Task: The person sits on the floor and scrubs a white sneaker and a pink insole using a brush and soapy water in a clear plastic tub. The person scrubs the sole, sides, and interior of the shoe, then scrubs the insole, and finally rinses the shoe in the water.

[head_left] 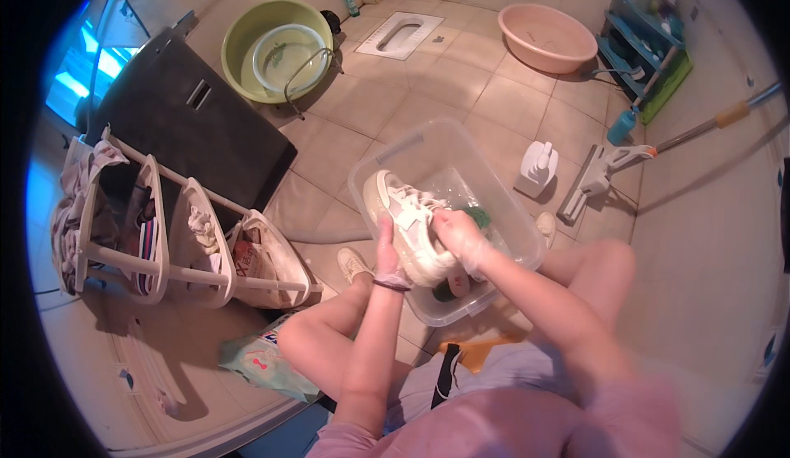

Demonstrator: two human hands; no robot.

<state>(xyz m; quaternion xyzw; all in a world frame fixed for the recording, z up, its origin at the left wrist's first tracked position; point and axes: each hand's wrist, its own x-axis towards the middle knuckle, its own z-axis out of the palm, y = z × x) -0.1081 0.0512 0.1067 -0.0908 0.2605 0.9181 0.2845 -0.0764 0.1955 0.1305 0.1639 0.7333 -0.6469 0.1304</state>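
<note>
Two hands (387,248) are at one pale sneaker (405,215), above one clear plastic tub (432,153). One green thing (476,216) shows inside the tub; other contents are too hidden to count. Two cream shoes (352,262) are on the feet. Basins number three: one green basin (234,55), one white basin (270,38) inside it, one pink basin (512,28). Two bottles stand on the floor, one green bottle (350,3) and one blue bottle (623,127). There is one squat toilet (401,36), one long-handled mop (601,172), one blue shelf unit (629,59) and one white rack (156,265), its garments overlapping beyond counting.
</note>
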